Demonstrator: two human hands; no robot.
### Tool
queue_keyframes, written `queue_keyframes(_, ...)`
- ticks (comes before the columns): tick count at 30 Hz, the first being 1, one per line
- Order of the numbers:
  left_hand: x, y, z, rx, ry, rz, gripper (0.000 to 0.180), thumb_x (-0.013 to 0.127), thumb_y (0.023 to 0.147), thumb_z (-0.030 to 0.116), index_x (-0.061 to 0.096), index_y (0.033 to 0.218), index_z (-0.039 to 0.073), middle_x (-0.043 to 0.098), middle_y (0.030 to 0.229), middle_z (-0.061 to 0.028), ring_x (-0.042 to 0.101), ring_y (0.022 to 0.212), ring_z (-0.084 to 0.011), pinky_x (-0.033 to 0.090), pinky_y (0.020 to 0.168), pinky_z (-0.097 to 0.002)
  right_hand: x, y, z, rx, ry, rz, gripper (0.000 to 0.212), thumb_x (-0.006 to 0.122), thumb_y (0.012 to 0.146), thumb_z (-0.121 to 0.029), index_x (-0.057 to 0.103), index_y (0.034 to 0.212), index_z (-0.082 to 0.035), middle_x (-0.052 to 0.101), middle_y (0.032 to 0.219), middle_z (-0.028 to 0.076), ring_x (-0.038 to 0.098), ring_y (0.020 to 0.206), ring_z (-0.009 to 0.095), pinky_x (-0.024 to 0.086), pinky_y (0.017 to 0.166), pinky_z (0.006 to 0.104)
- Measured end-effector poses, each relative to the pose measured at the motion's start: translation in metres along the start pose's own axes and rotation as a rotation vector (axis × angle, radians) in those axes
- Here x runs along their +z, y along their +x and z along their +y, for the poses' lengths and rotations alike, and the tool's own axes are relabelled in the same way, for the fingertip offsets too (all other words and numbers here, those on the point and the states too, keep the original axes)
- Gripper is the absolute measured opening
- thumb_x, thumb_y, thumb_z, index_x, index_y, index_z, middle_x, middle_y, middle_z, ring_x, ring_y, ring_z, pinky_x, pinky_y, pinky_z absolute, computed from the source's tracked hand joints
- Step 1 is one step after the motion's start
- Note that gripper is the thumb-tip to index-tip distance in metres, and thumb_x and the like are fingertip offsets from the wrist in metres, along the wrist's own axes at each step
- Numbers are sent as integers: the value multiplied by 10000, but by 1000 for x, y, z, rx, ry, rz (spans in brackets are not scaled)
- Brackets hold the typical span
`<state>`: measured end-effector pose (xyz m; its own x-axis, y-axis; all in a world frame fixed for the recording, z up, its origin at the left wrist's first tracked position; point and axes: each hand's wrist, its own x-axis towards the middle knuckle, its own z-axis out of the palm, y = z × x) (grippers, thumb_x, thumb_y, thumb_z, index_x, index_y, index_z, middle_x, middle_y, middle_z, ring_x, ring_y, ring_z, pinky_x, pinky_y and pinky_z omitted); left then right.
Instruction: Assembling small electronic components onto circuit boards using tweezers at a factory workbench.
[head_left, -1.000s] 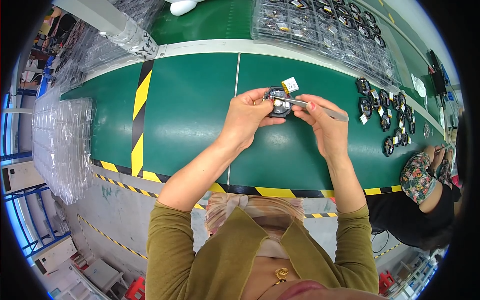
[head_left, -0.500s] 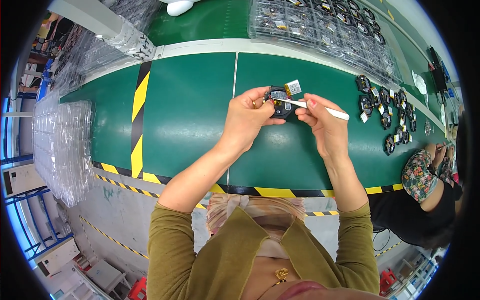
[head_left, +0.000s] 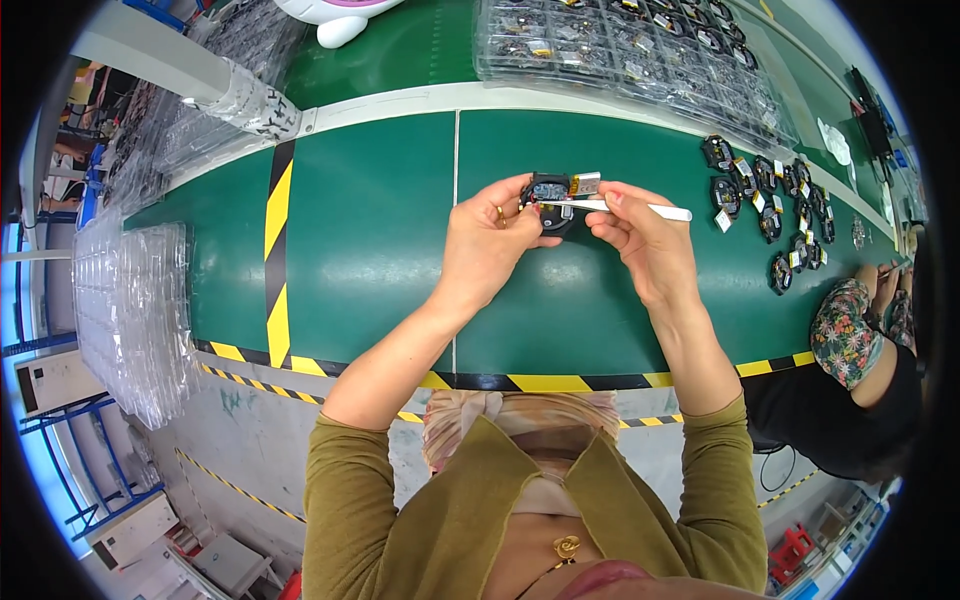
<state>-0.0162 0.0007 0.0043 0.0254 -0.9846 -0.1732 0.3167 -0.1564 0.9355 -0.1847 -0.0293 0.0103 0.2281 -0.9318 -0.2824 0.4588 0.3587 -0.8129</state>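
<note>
My left hand is closed around the edge of a small black device housing with a circuit board inside, held above the green table. A silver battery with a yellow end sticks out at the housing's upper right. In my right hand is a pair of white tweezers, pinched between thumb and fingers. The tweezers point left, their slim tips reaching into the housing near my left thumb. Exactly what the tips touch is too small to tell.
Several similar black housings with batteries lie on the green table at the right. Clear plastic trays of parts stand behind. Stacked empty trays are at the left edge. Another person sits at the far right.
The housing has tilted in my left hand, so its battery now shows more edge-on. The tweezers lie nearer level, their tips still in the housing. The whole view has shifted slightly.
</note>
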Motion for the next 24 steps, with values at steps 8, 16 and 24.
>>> queue_keyframes(8, -1, 0, 1, -21, -36, -21, 303, 437, 841, -44, 471, 1141, -63, 592, 962, -113, 611, 815, -172, 561, 694, -314, 4, -4, 0, -46, -17, -24, 243, 556, 805, -44, 547, 988, 116, 603, 877, 180, 628, 704, 210, 530, 648, 269)
queue_keyframes(16, -1, 0, 2, -18, -14, -26, 295, 443, 837, -43, 479, 1129, -64, 591, 954, -111, 610, 812, -171, 560, 693, -311, 4, -2, -2, -87, -29, -27, 232, 554, 806, -40, 553, 978, 116, 606, 870, 183, 628, 695, 208, 532, 640, 270)
queue_keyframes(24, 0, -2, 3, -19, -18, -22, 293, 443, 838, -43, 482, 1128, -60, 589, 954, -107, 606, 815, -167, 560, 693, -305, 3, 0, -2, -56, -18, -27, 250, 559, 807, -48, 544, 995, 116, 603, 885, 183, 630, 706, 203, 534, 641, 264)
